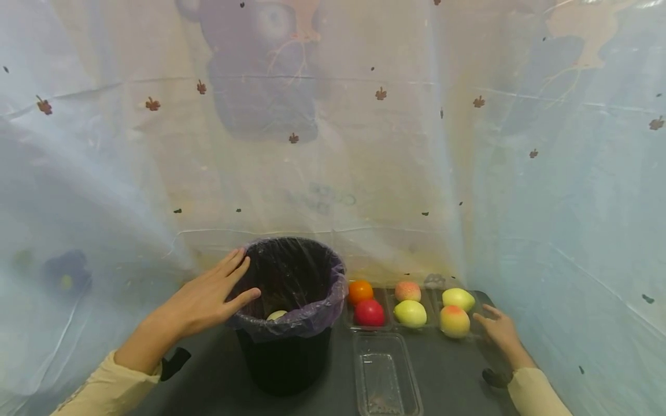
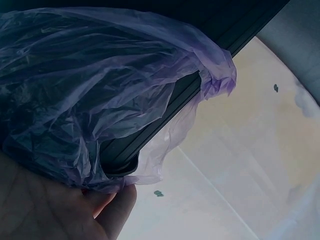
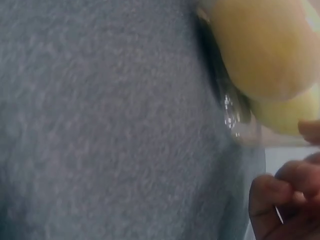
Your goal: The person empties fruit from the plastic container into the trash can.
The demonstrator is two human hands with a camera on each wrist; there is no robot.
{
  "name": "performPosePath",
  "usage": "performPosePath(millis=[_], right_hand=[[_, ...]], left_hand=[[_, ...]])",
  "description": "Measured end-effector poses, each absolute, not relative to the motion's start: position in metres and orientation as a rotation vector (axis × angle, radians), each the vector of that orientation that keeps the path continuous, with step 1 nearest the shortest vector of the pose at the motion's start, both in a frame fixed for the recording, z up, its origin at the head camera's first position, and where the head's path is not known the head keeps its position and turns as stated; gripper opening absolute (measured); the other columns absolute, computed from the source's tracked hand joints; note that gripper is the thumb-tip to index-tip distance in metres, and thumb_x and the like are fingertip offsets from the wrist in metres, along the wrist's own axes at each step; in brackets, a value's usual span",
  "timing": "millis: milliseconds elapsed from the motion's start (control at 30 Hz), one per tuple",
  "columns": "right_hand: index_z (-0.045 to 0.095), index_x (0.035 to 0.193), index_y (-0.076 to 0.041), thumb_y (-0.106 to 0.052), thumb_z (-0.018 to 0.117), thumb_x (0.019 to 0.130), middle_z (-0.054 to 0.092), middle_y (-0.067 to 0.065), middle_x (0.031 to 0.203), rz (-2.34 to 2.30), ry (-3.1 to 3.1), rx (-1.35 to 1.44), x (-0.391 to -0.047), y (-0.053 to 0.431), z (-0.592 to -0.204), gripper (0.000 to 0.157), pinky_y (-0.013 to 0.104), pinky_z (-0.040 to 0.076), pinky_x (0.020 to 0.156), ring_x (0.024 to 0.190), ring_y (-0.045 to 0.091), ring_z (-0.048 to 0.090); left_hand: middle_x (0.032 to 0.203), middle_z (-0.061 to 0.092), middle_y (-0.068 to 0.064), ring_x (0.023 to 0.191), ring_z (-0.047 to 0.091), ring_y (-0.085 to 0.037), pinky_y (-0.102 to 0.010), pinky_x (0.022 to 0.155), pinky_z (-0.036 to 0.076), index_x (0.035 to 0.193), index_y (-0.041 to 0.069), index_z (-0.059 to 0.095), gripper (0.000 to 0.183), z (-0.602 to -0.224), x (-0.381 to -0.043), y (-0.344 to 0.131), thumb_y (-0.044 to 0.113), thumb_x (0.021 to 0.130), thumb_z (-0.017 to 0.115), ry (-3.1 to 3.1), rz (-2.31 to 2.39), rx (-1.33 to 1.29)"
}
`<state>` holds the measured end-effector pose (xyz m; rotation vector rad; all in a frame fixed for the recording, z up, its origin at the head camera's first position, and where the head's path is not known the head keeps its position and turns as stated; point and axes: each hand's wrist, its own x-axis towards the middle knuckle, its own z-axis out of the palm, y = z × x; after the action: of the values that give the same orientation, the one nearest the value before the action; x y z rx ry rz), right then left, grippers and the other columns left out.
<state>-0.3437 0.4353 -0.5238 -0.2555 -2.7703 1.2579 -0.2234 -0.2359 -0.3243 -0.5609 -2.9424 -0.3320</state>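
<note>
My left hand (image 1: 210,297) rests at the left rim of a black bin (image 1: 286,364) lined with a purple plastic bag (image 1: 322,315). Its fingers lie straight, with the thumb reaching over the opening. In the left wrist view, fingertips (image 2: 120,205) touch the bag's folded edge. Inside the bin sits a pale round thing (image 1: 277,315), partly hidden. My right hand (image 1: 500,330) is just right of a transparent tray holding a peach (image 1: 455,322) and a lemon (image 1: 458,299). Loosely bent fingers (image 3: 270,192) show near that tray's edge (image 3: 245,132), gripping nothing.
Two more transparent trays hold an orange (image 1: 361,292), a red fruit (image 1: 369,312), another peach (image 1: 408,291) and a yellow-green lemon (image 1: 410,314). A transparent container (image 1: 387,370) lies in front on the dark table (image 1: 442,375). A printed plastic curtain (image 1: 364,173) hangs behind.
</note>
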Motion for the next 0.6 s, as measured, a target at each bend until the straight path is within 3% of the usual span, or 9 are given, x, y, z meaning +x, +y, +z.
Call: performPosePath(millis=[100,333,600], right_hand=[[0.031,0.151,0.01,-0.038,0.062,0.099,0.048,-0.001,0.048,1.319,-2.782,-0.254,-0.342,0.437,-0.525,0.077,0.03,0.046,0.055,0.047,0.016,0.049],[0.031,0.153,0.009,-0.021,0.06,0.1,0.045,-0.002,0.051,1.489,-2.765,-0.208,-0.334,0.438,-0.527,0.067,0.032,0.048,0.054,0.048,0.015,0.047],[0.022,0.158,0.003,-0.019,0.055,0.102,0.04,-0.005,0.054,1.727,-2.654,-0.215,-0.33,0.441,-0.53,0.068,0.031,0.046,0.053,0.05,0.012,0.043]], left_hand=[[0.168,0.002,-0.009,0.154,0.009,-0.036,-0.066,0.115,0.023,0.161,0.009,0.017,0.089,-0.325,-0.223,-0.236,0.071,0.099,0.032,-2.943,-0.337,-0.563],[0.168,0.001,-0.009,0.154,0.008,-0.036,-0.066,0.116,0.022,0.161,0.009,0.016,0.09,-0.325,-0.223,-0.237,0.071,0.099,0.032,-2.945,-0.342,-0.564],[0.168,0.001,-0.009,0.154,0.008,-0.036,-0.065,0.117,0.02,0.162,0.008,0.013,0.092,-0.326,-0.224,-0.237,0.072,0.098,0.032,-2.944,-0.34,-0.556]])
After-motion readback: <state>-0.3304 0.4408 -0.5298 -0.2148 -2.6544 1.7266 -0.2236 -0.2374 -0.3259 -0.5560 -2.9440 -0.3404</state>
